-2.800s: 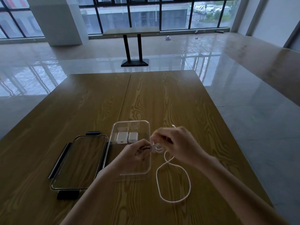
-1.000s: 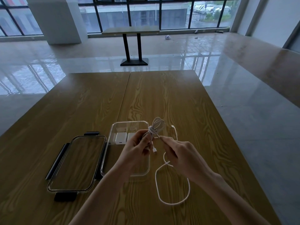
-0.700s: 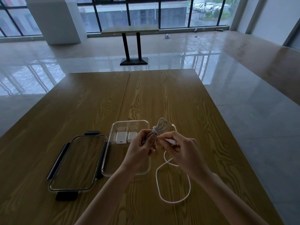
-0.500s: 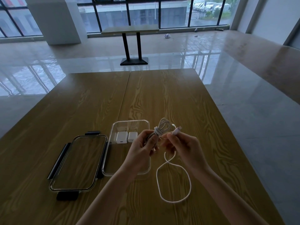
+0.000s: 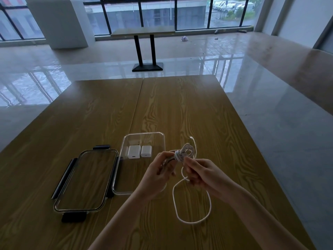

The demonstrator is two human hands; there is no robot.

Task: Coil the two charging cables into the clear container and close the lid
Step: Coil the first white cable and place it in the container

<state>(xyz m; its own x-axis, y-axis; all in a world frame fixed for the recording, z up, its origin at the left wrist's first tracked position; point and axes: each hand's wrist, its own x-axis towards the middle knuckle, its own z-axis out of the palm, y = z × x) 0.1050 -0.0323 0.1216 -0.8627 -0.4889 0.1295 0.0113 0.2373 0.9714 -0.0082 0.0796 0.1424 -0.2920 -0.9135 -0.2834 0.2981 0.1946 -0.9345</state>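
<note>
Head: cable bundle (image 5: 178, 156) between grips (seemingly pinched).

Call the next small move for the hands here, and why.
Probably lower the coiled cable into the clear container. The left hand pinches the bundle, its middle wrapped tight, and the right hand is at the wrap. The container is open, two chargers inside, and the second cable lies loose on the table.

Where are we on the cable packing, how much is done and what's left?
Done: nothing is packed; the clear container holds only two white chargers. In hand: the left hand and right hand hold one coiled cable. Left: the second cable lies loose and the lid is off.
</note>
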